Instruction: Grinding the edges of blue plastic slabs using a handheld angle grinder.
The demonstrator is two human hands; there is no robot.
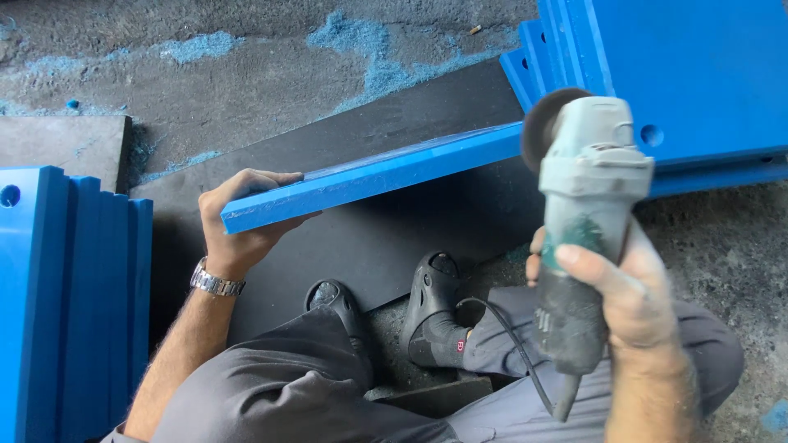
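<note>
Left hand (pixel 234 226) fingers clamped on the blue plastic board (pixel 369 176); right hand (pixel 628 299) fingers wrapped around the angle grinder (pixel 587 213).

Non-work items only:
- Stack of blue plastic boards (pixel 70 303) standing on edge, 8–9 o'clock, one with a round hole near its top corner.
- Second pile of blue boards (pixel 698 74) lying flat at 1–2 o'clock, holes near the edges.
- Black mat (pixel 369 238) running across the centre, tilted up toward 1 o'clock.
- Dark grey slab (pixel 61 139) at 10 o'clock, just beside the upright stack.
- Blue dust (pixel 369 49) scattered on the concrete floor (pixel 246 74), 11–12 o'clock.
- Black clogs (pixel 431 303) at 6 o'clock, on the mat's edge; grey trousers (pixel 279 394) below.
- Steel wristwatch (pixel 215 281), 8 o'clock.
</note>
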